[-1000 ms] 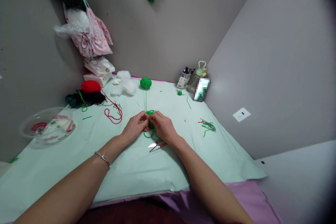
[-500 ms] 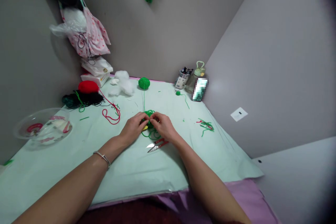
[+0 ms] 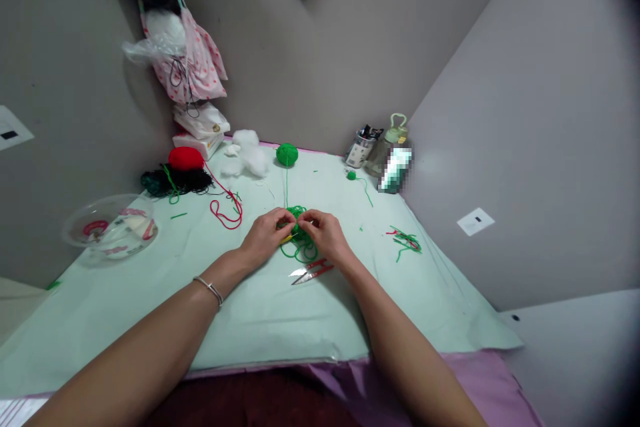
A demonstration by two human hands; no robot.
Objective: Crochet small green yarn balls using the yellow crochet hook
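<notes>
My left hand (image 3: 267,235) and my right hand (image 3: 326,235) meet over the middle of the table, fingers closed in a pinch on green yarn (image 3: 300,253). Fingertips nearly touch, and the small part between them is partly hidden. Loose loops of the yarn lie beneath and around the fingers. Beside my left fingers is a thin yellow tool (image 3: 288,239), perhaps a crochet hook, mostly covered. Thread snips with red handles (image 3: 316,269) lie just below the loops, blades pointing left. A strand runs back to a green yarn ball (image 3: 287,154).
At left are a clear plastic tub (image 3: 113,230), red yarn (image 3: 186,159) and black yarn (image 3: 187,181). White stuffing (image 3: 250,155) sits at the back. Green scraps (image 3: 407,239) lie right, below a phone (image 3: 396,170), a bottle (image 3: 379,159) and a pen holder (image 3: 360,150).
The view has turned left, so everything appears shifted to the right. My hands stay at the green yarn, with the fingertips slightly rearranged; a bit more of the yellow tool shows.
</notes>
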